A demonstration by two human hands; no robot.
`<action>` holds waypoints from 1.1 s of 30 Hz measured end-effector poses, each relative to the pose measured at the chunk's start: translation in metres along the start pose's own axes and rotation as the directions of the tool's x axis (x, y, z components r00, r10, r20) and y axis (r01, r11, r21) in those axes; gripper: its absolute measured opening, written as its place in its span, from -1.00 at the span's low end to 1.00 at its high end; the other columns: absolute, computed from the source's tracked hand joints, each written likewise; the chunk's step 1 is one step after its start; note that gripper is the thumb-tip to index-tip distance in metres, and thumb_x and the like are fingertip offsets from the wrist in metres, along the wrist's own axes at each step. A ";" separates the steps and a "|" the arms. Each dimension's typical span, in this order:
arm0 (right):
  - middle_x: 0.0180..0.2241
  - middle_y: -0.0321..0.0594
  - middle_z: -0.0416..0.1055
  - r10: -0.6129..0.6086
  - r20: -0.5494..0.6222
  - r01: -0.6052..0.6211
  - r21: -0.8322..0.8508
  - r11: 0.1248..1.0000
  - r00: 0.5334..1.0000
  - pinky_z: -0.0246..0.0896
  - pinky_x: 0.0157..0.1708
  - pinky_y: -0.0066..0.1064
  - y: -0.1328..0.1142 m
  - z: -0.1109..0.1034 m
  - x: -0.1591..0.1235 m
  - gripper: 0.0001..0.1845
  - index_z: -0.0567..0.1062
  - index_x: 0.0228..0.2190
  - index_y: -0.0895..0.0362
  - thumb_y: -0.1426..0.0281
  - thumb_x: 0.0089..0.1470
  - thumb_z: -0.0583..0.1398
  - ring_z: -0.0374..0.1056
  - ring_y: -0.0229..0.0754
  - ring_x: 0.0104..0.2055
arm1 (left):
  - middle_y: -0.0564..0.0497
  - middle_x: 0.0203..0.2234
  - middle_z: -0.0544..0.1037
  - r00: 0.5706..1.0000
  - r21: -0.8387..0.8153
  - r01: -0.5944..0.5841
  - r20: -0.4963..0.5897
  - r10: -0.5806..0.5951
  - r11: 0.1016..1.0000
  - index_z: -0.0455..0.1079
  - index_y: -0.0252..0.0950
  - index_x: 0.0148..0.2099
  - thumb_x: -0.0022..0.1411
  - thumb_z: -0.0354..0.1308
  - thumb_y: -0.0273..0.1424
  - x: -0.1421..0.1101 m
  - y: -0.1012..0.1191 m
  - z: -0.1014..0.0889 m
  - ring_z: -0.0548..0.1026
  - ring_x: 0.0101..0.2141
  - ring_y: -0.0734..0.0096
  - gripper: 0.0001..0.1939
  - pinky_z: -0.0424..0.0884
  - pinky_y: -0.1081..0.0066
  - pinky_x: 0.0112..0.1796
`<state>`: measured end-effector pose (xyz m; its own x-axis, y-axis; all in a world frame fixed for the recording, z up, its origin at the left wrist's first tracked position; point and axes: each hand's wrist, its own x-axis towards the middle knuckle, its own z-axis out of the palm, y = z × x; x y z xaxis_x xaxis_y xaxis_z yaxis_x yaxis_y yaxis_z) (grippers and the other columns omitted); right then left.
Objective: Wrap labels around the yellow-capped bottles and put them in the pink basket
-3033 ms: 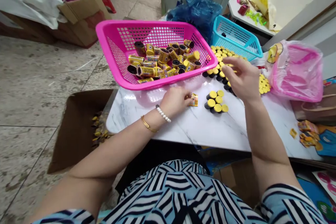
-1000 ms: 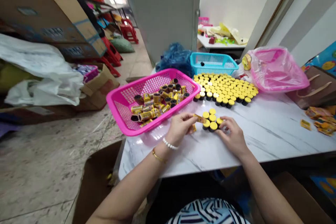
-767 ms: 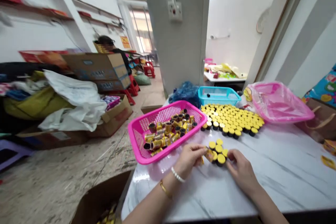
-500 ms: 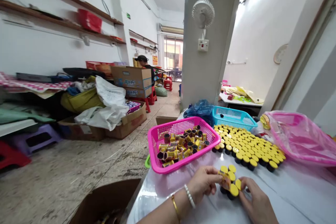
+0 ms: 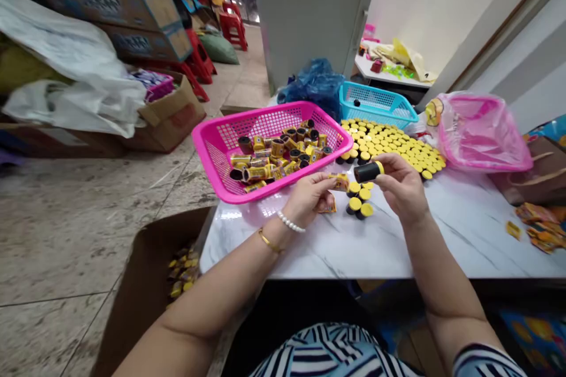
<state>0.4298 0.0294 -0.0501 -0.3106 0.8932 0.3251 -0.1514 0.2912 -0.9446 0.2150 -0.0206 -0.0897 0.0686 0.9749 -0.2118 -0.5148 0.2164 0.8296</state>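
Observation:
My right hand (image 5: 400, 188) holds a small black canister with a yellow cap (image 5: 368, 171), lifted on its side above a few upright canisters (image 5: 359, 199) on the white marble table (image 5: 398, 235). My left hand (image 5: 309, 197) pinches a small yellow-orange label (image 5: 340, 181) close beside that canister. A second label (image 5: 329, 207) lies under the left hand. A large block of yellow-capped canisters (image 5: 389, 141) stands further back.
A pink basket (image 5: 212, 153) with several labelled canisters sits at the table's left; a blue basket (image 5: 375, 103) and pink plastic bag (image 5: 481, 129) lie behind. An open cardboard box (image 5: 145, 283) stands on the floor at left. Loose labels (image 5: 537, 230) lie at right.
My right hand picked one canister out of the small cluster and raised it on its side. My left hand brought the label up beside it. The camera swung up and back down.

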 end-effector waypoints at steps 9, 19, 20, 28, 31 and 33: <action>-0.03 -0.11 0.58 0.095 -0.020 -0.093 0.080 0.992 0.995 0.55 0.01 -0.08 0.026 0.009 -0.015 -0.47 0.51 -0.17 0.03 -0.02 -0.04 0.45 0.56 -0.02 -0.02 | -0.07 -0.36 0.64 0.982 -0.156 0.158 0.132 -0.138 0.975 0.57 -0.41 -0.25 0.19 0.38 -0.42 0.000 0.004 0.002 0.28 -0.69 0.78 -0.86 0.00 0.69 -0.73; -0.35 -0.36 0.55 0.209 -0.065 -0.203 0.079 0.976 0.976 0.60 -0.21 -0.28 0.040 0.013 -0.021 -0.63 0.47 -0.21 0.00 0.10 0.08 0.42 0.56 -0.21 -0.33 | 0.07 -0.49 0.52 0.965 -0.330 0.259 0.124 -0.231 0.908 0.43 -0.44 -0.34 0.29 0.26 -0.58 0.002 0.011 0.004 0.13 -0.76 0.84 -0.88 -0.06 0.73 -0.76; -0.35 -0.37 0.54 0.205 -0.066 -0.199 0.078 0.977 0.977 0.59 -0.23 -0.30 0.041 0.012 -0.021 -0.62 0.47 -0.22 0.00 0.10 0.06 0.43 0.55 -0.22 -0.34 | 0.06 -0.48 0.53 0.965 -0.332 0.261 0.120 -0.234 0.906 0.43 -0.44 -0.33 0.30 0.24 -0.59 0.002 0.011 0.004 0.13 -0.76 0.84 -0.88 -0.05 0.73 -0.76; -0.46 -0.44 0.48 0.100 -0.090 -0.103 -0.036 0.994 0.991 0.37 -0.50 -0.47 0.036 0.023 -0.028 -0.63 0.41 -0.21 -0.02 0.15 0.08 0.42 0.38 -0.32 -0.51 | 0.04 -0.45 0.54 0.967 -0.312 0.251 0.123 -0.223 0.916 0.47 -0.47 -0.27 0.28 0.29 -0.56 0.007 0.001 0.000 0.20 -0.74 0.83 -0.93 -0.04 0.74 -0.75; -0.43 -0.43 0.46 0.001 -0.128 -0.022 -0.164 0.986 0.992 0.37 -0.46 -0.47 0.035 0.027 -0.031 -0.64 0.39 -0.21 -0.01 0.19 0.08 0.42 0.39 -0.32 -0.48 | 0.02 -0.46 0.54 0.970 -0.322 0.240 0.104 -0.218 0.916 0.48 -0.48 -0.24 0.31 0.26 -0.55 0.008 -0.001 0.000 0.21 -0.74 0.82 -0.95 -0.06 0.73 -0.75; -0.34 -0.38 0.51 -0.064 -0.132 0.031 -0.240 0.970 0.989 0.45 -0.33 -0.42 0.035 0.026 -0.031 -0.63 0.39 -0.19 0.00 0.22 0.06 0.42 0.48 -0.28 -0.37 | 0.00 -0.45 0.55 0.971 -0.335 0.238 0.094 -0.219 0.912 0.47 -0.49 -0.23 0.35 0.19 -0.57 0.008 0.000 0.001 0.20 -0.75 0.81 -0.93 -0.05 0.72 -0.75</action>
<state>0.4097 0.0027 -0.0921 -0.1736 0.9100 0.3765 0.0690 0.3926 -0.9171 0.2161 -0.0131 -0.0912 0.2600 0.9043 -0.3384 -0.7392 0.4119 0.5328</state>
